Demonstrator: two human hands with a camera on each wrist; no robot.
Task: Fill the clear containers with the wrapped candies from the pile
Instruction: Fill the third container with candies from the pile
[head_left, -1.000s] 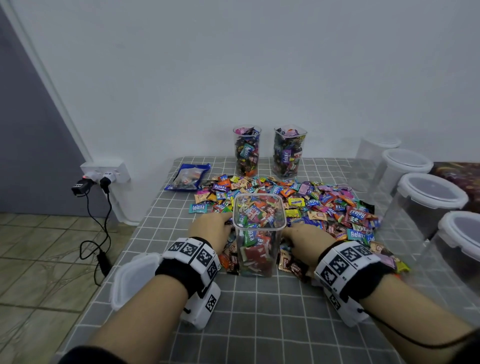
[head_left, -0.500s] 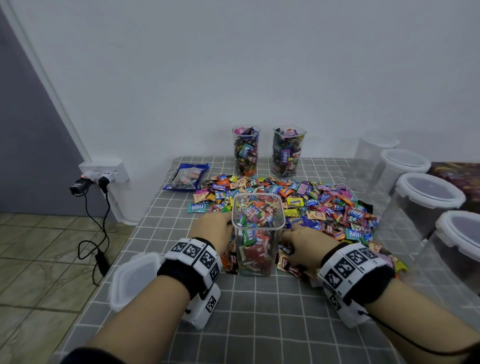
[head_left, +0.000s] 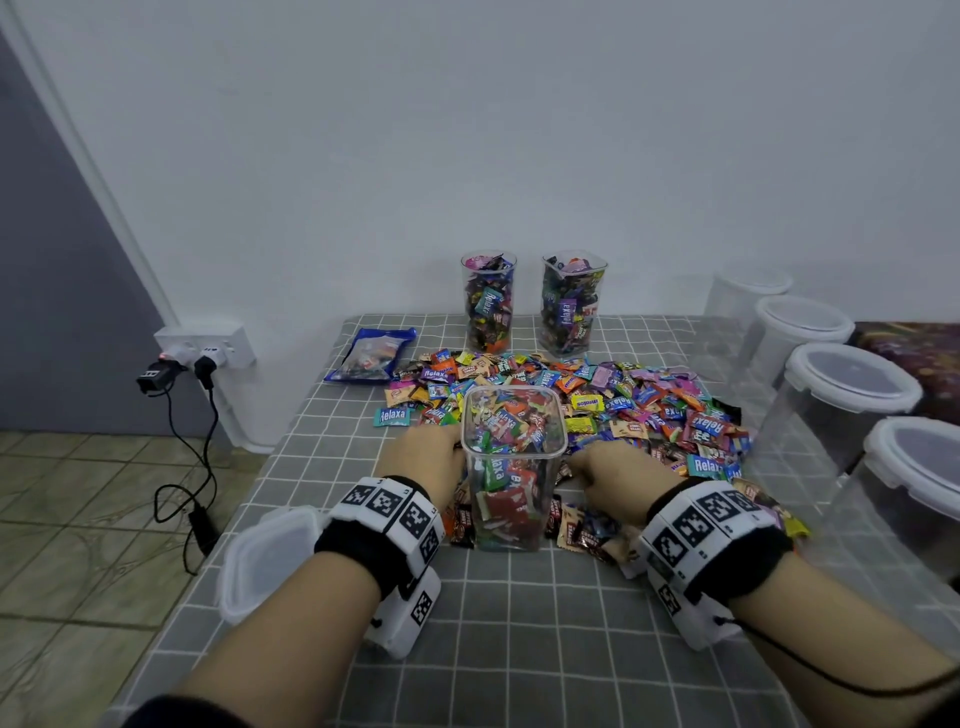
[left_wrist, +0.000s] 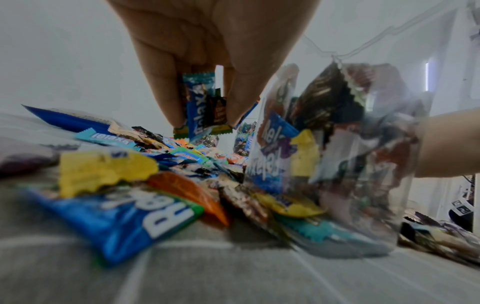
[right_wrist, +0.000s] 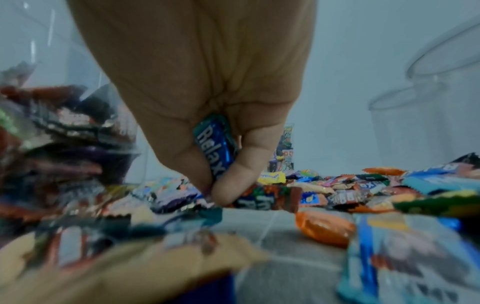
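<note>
A square clear container (head_left: 511, 467), more than half full of wrapped candies, stands at the near edge of the candy pile (head_left: 639, 410). My left hand (head_left: 426, 457) sits just left of it; in the left wrist view its fingers (left_wrist: 166, 98) pinch a few candies (left_wrist: 201, 107) above the pile, beside the container (left_wrist: 337, 154). My right hand (head_left: 613, 480) lies just right of the container, low on the pile; the right wrist view shows its fingers (right_wrist: 233, 181) pinching a blue Relaxa candy (right_wrist: 214, 148).
Two filled clear containers (head_left: 488, 301) (head_left: 571, 301) stand at the back by the wall. Several empty lidded tubs (head_left: 847, 400) line the right edge. A loose lid (head_left: 265, 561) lies by my left wrist, a blue candy bag (head_left: 371, 356) at back left.
Both hands stayed beside the container; the right hand drew slightly closer to it and closed on candy from the pile.
</note>
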